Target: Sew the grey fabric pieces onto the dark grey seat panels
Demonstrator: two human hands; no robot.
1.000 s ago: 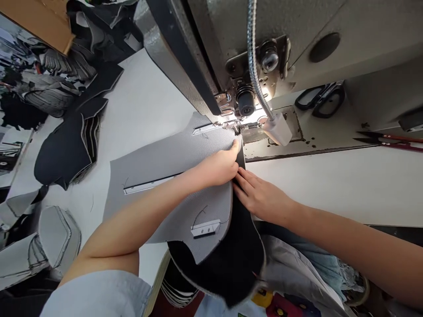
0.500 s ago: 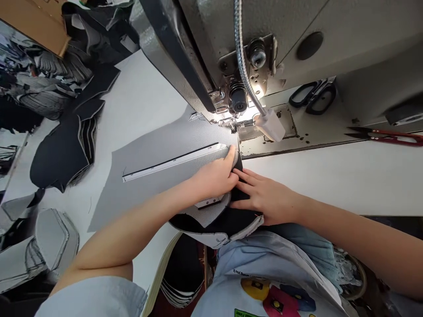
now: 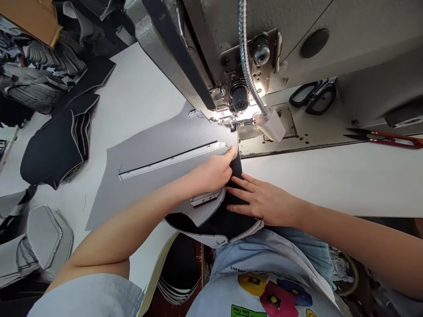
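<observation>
A grey mesh fabric panel (image 3: 145,154) with a long white-edged slot lies under the presser foot (image 3: 233,125) of the sewing machine (image 3: 198,57). Beneath its right edge shows a black fabric piece (image 3: 236,215) with a pale underside, curling over the table's front edge. My left hand (image 3: 214,174) is closed on the grey panel's edge just in front of the foot, index finger stretched along it and the other fingers curled. Flat on the black piece rests my right hand (image 3: 261,198), its fingers spread and holding nothing.
Black-handled scissors (image 3: 313,96) and red thread snips (image 3: 390,137) lie right of the needle area. A small lamp (image 3: 270,125) hangs beside the foot. Stacked dark pieces (image 3: 53,145) and grey pieces (image 3: 49,237) are on the left, near a cardboard box (image 3: 33,20).
My right hand's fingers have spread wider and drawn apart from my left hand, staying on the black fabric. My left hand keeps its place near the foot. The view has shifted slightly.
</observation>
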